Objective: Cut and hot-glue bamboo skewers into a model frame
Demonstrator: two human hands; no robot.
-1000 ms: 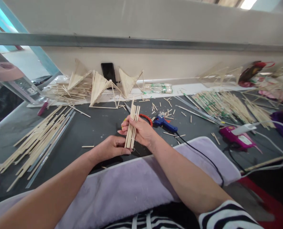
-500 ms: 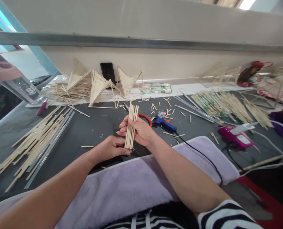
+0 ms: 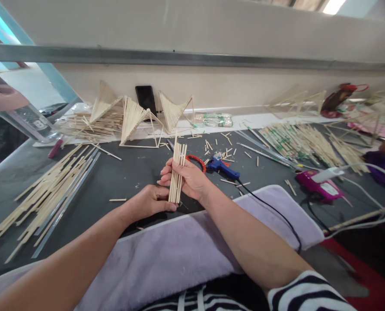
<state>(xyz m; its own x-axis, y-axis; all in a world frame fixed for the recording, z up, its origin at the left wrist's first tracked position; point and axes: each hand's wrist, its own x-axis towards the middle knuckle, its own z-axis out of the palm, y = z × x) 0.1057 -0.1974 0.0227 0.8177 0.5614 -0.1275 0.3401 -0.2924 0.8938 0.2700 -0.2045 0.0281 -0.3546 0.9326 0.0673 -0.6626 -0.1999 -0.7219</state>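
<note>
A bundle of thin wooden sticks (image 3: 178, 172) stands nearly upright above the dark tabletop, one stick poking out higher than the others. My right hand (image 3: 189, 177) is closed around the middle of the bundle, thumb across its front. At the bottom ends, my left hand (image 3: 155, 201) grips the sticks between thumb and curled fingers. Just behind lie scissors with red handles (image 3: 197, 163), partly hidden by my right hand. A blue glue gun (image 3: 224, 167) rests to the right of them, its black cord running over the lilac cloth (image 3: 260, 207).
Loose long sticks (image 3: 46, 190) and clear glue rods lie at left. Stick frames (image 3: 135, 119) stand along the back by a phone (image 3: 146, 98). Wrapped chopsticks (image 3: 283, 140) spread at right, near a magenta device (image 3: 320, 186). Short offcuts (image 3: 227, 152) litter the table's middle.
Almost nothing differs. Both hands keep their grip on the stick bundle, and the whole view has shifted very slightly.
</note>
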